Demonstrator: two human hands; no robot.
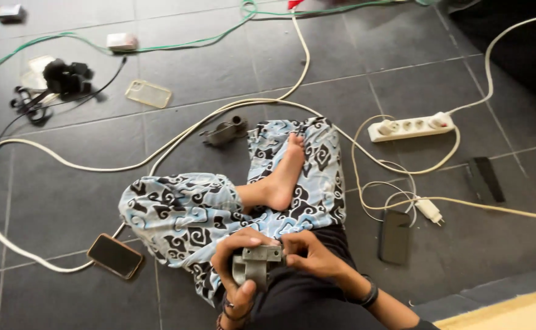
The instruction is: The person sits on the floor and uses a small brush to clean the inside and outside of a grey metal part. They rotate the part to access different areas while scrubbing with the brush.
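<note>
Left hand: curled around the left side of a grey metal part, fingers clamped on it.
Right hand: gripping the same part from the right, thumb near its top edge.
Metal part: held between both hands above the lap, over the patterned trousers.
Floor: dark tiles with a white power strip, cream cables, two phones.

Grey metal part in both hands

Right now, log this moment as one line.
hands: left and right hold grey metal part | seated cross-legged on tile floor | phone nearby
</note>
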